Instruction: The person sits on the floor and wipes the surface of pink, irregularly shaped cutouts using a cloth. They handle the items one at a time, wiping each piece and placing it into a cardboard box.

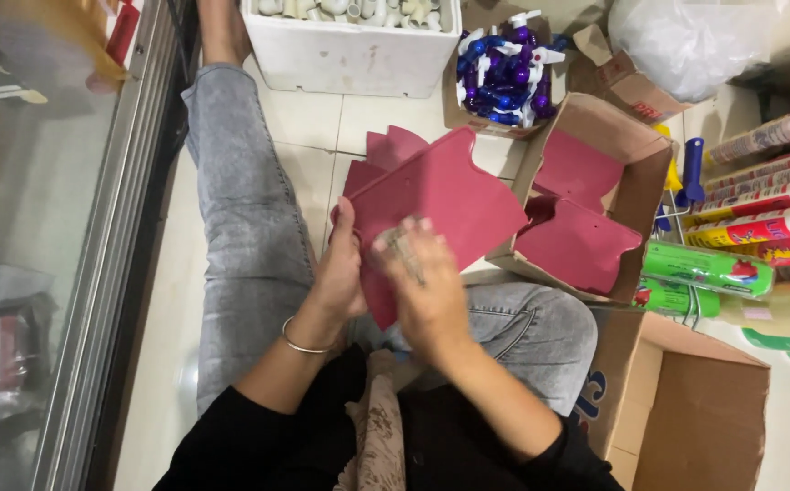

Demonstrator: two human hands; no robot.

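Left hand [340, 273]: we see it gripping the near left edge of a dark red flat pouch [440, 195], thumb lying up along the face; a thin bangle [302, 344] circles the wrist.
Right hand [424, 289]: it presses on the lower part of the same pouch with something small and pale under the fingers; motion blur keeps us from saying what that is or how tightly the fingers close.
Pouch position: held tilted above the lap, over the floor [308, 118], with more red pieces [393, 145] fanned out just behind it.
Right of the hands: an open cardboard box [640, 195] holds further red pouches [577, 241]; beside it lie green tubes [709, 270] and a row of red and yellow tubes [777, 195].
Further off: a small box of purple and white spray nozzles [504, 68], a white foam crate [349, 55], a clear plastic bag [690, 41].
Near side: a brown carton [699, 409] touches the right knee.
Left edge: a glass panel in a metal frame [104, 273].
Hard to make out: the crate's contents are cut off at the top, and reflections hide what lies behind the glass.
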